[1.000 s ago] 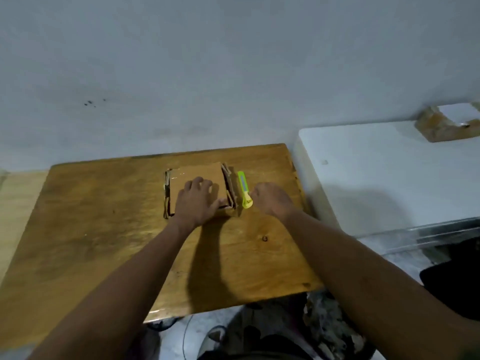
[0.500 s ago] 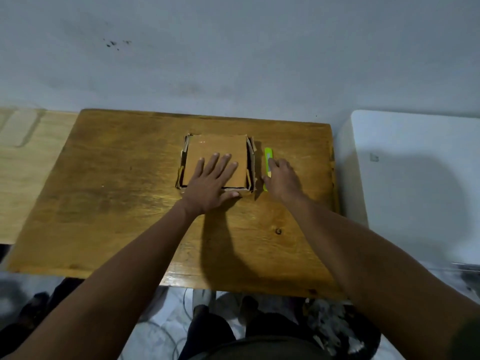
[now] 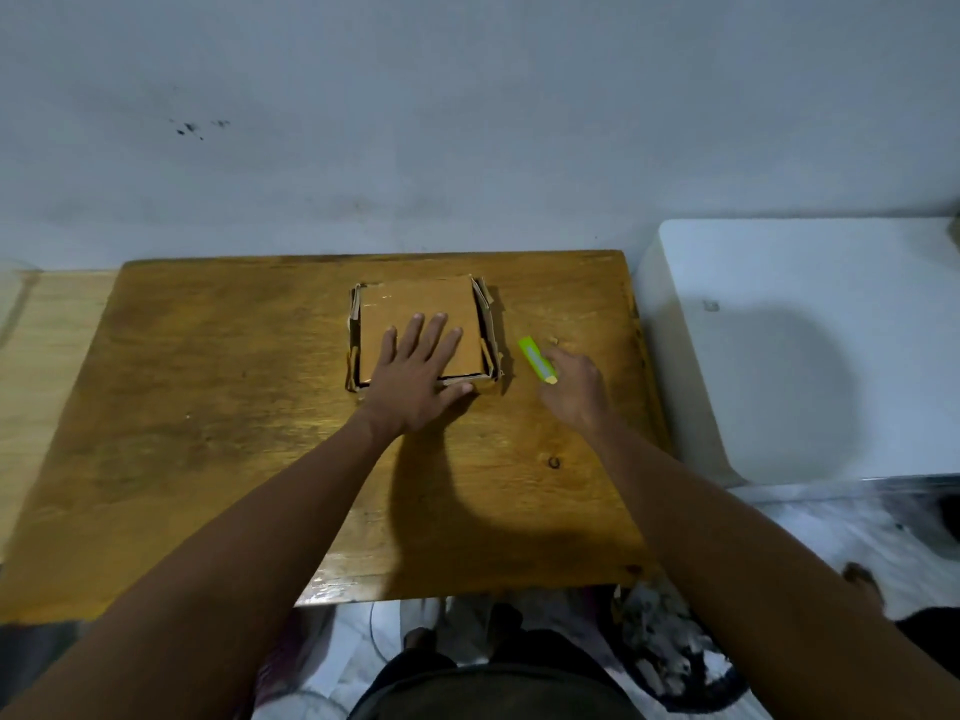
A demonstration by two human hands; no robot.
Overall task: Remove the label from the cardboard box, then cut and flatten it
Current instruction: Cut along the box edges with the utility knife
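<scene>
A flattened brown cardboard box (image 3: 415, 304) lies on the wooden table (image 3: 208, 407), its side flaps folded down around it. My left hand (image 3: 415, 371) presses flat on the box's near half with the fingers spread. A bright green utility knife (image 3: 535, 358) sits tilted just right of the box, its yellowish near end under the fingertips of my right hand (image 3: 574, 394). The right fingers curl around that end. No label shows on the box's top face.
A white cabinet top (image 3: 805, 356) stands right of the table, a little lower. A grey wall (image 3: 467, 122) runs close behind the table. A paler wooden surface (image 3: 47, 356) adjoins on the left. Dark clutter (image 3: 670, 652) lies on the floor below the table's front edge.
My right hand came onto the knife beside the box, then drew it right and tilted it away from the box. My left hand spread flat on the box. The camera view shifted.
</scene>
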